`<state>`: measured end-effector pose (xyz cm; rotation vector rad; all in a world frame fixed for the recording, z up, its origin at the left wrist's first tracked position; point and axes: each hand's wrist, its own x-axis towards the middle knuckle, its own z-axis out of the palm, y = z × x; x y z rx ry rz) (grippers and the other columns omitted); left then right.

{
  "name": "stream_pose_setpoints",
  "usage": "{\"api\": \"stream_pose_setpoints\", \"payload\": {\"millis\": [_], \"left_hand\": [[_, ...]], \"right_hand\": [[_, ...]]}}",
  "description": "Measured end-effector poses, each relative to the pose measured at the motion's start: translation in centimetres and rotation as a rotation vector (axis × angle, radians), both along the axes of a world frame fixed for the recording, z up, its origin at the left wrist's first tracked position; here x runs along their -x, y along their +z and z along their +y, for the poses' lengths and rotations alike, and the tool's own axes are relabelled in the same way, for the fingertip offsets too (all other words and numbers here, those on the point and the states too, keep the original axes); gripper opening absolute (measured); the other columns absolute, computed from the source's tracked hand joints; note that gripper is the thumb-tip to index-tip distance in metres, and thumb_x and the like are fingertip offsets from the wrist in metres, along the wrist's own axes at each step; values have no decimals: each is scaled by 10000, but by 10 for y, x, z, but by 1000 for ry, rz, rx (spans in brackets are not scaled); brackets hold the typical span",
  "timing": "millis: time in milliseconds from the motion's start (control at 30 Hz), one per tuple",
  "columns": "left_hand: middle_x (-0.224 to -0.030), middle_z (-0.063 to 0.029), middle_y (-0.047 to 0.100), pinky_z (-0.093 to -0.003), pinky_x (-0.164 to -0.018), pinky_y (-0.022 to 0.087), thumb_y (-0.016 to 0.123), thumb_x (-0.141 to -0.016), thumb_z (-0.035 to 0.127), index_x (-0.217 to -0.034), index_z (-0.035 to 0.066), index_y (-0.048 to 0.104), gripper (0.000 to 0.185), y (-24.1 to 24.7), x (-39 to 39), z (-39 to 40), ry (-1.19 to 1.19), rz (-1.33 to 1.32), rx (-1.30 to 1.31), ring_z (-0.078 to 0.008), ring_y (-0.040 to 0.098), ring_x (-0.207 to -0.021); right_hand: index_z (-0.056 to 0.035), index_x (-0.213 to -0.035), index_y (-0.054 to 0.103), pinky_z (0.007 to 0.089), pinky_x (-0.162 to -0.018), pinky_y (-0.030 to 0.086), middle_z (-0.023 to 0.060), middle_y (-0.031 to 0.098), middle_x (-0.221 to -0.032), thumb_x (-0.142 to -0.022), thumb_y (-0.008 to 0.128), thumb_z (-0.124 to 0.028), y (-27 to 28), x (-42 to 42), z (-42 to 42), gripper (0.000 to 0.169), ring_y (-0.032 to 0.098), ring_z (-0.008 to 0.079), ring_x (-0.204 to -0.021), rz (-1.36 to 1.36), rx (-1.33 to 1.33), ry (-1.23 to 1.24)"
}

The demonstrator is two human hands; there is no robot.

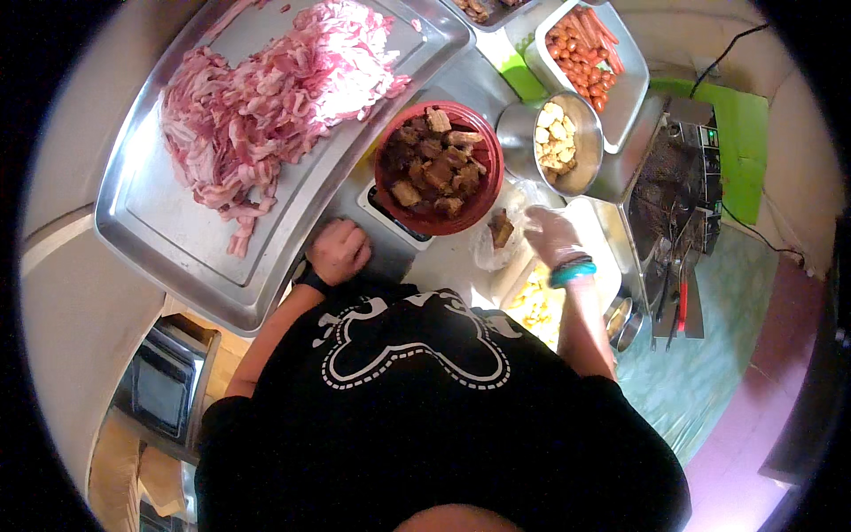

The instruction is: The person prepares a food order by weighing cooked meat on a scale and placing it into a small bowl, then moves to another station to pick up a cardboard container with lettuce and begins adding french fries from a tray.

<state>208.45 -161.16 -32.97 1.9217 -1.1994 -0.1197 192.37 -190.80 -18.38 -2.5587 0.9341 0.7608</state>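
My left hand [339, 251] rests loosely curled beside the large metal tray, holding nothing that I can see. My right hand [553, 234], in a thin clear glove, is over the edge of a white container; its fingertips are blurred beside a clear plastic bag [495, 249]. A brown chunk of meat [500, 229] lies in the bag. Between my hands and farther off, a red bowl [492, 199] holds brown meat chunks [442, 171] and sits partly over a kitchen scale [420, 243]. A steel pot [588, 143] with pale yellow pieces stands beyond my right hand.
Sliced raw meat [279, 100] is heaped on the metal tray [153, 246] at left. A white tub [635, 93] at upper right holds small sausages [585, 56]. At right is a fryer with wire baskets [665, 166] and tongs. A container of yellow pieces [535, 299] stands near my right forearm.
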Motion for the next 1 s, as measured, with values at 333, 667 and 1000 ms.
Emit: {"api": "stream_pose_setpoints", "payload": {"millis": [333,667,1000], "left_hand": [[-659,-111,451,-373,-533,420,617,-667,65,-653,54,479,139,4,-1,2,-32,33,-19,-288,496,-607],[-644,-108,451,-381,-513,414,625,-655,63,-672,57,496,130,-10,2,6,-84,86,-38,-286,494,-588],[-616,-80,443,-336,-492,420,644,-628,67,-646,61,503,142,-2,-1,1,-28,45,-25,-257,489,-547]], "right_hand": [[-50,-1162,527,287,-747,479,67,606,-1029,-772,643,-236,74,-187,-101,447,579,154,-827,-639,-264,-57],[-208,-1357,298,409,-1044,274,194,306,-1376,-672,640,-529,-61,-405,-138,830,298,360,-1269,-566,265,361],[-294,-1311,370,462,-991,347,141,327,-1369,-724,612,-383,-55,-446,-101,641,353,340,-1233,-222,372,420]]}}
